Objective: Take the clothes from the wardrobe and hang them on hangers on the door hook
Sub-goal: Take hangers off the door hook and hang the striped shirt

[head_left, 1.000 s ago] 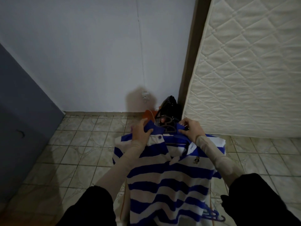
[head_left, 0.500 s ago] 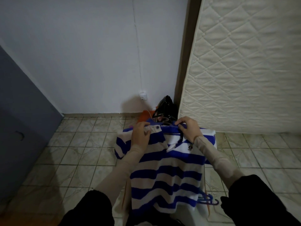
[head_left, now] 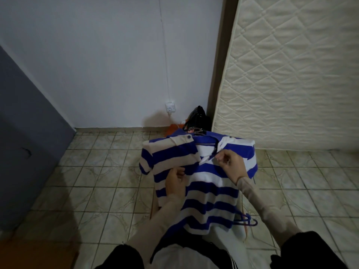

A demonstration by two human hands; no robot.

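Head view: blue-and-white striped polo shirt [head_left: 202, 183], collar open, pinched by both hands.

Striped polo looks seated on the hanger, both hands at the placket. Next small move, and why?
Probably fasten the placket: the right hand pinches the collar edge, the left hand grips the front of the striped polo, and the neck gapes open over the hanger. Closing it should keep the shirt from slipping.

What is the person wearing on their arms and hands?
Both forearms are covered by snug beige long sleeves that end at the wrists, with loose black outer sleeves over the upper arms. The left hand and right hand are bare: no gloves, rings or watch visible.
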